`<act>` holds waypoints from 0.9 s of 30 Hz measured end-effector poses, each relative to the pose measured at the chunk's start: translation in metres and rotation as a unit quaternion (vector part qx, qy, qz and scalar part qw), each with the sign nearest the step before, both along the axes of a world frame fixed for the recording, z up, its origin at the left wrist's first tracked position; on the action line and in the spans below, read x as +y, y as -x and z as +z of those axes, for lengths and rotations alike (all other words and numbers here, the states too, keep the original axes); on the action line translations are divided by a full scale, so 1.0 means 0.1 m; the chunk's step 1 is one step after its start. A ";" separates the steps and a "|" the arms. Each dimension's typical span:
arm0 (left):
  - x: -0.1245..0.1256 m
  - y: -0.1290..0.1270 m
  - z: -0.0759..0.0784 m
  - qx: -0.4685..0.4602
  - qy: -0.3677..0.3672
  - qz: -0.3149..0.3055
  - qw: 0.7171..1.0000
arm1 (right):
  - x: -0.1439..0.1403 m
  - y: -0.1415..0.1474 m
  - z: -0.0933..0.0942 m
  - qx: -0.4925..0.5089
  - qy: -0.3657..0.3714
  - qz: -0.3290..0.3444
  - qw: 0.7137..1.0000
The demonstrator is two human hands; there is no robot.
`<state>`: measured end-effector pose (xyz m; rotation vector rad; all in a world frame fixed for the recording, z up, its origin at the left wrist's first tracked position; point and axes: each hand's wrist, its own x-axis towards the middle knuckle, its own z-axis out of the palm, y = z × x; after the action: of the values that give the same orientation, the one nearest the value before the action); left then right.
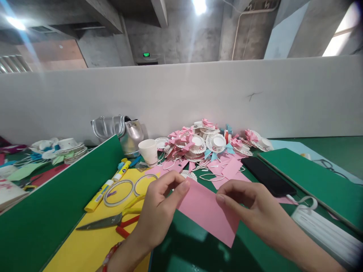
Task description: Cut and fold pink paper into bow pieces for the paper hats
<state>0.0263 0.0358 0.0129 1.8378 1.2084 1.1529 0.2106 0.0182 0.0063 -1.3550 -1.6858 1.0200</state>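
Observation:
A flat pink paper rectangle (208, 211) is held up, tilted, above the green table. My left hand (163, 209) pinches its upper left corner between thumb and fingers. Along the upper right edge, my right hand (249, 204) pinches the same sheet. Just left of my left wrist lie scissors (113, 219) with yellow handles and another red-handled pair (127, 224), partly hidden by my arm. Beyond the sheet, more pink paper pieces (231, 168) are strewn on the table.
A heap of paper-plate crafts with pink bows (198, 141) stands against the white partition (181, 94). Glue sticks (99, 196) and tape rolls (118, 192) lie on yellow paper at left, by a paper cup (149, 152). A phone (268, 175) and face mask (329, 230) are at right.

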 end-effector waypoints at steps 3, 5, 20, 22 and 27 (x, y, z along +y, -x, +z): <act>-0.02 -0.02 0.04 0.050 -0.020 -0.020 0.998 | 0.00 0.02 0.03 -0.038 -0.033 0.014 0.999; -0.05 -0.06 0.06 0.087 -0.040 -0.048 0.994 | 0.00 0.06 0.06 -0.058 -0.064 0.021 0.996; 0.09 0.03 0.04 -0.051 0.085 0.086 0.991 | 0.06 -0.16 0.01 -0.032 -0.048 -0.094 0.994; 0.08 0.02 0.02 -0.086 0.126 0.091 0.984 | 0.06 -0.12 -0.03 0.000 -0.024 -0.064 0.998; 0.02 0.00 -0.05 -0.197 0.236 0.053 0.950 | 0.10 0.03 -0.14 0.095 0.039 -0.030 0.994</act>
<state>0.0264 0.0375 0.0083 1.1369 1.2244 1.1017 0.2081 0.0278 -0.0076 -1.3067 -1.4690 1.1528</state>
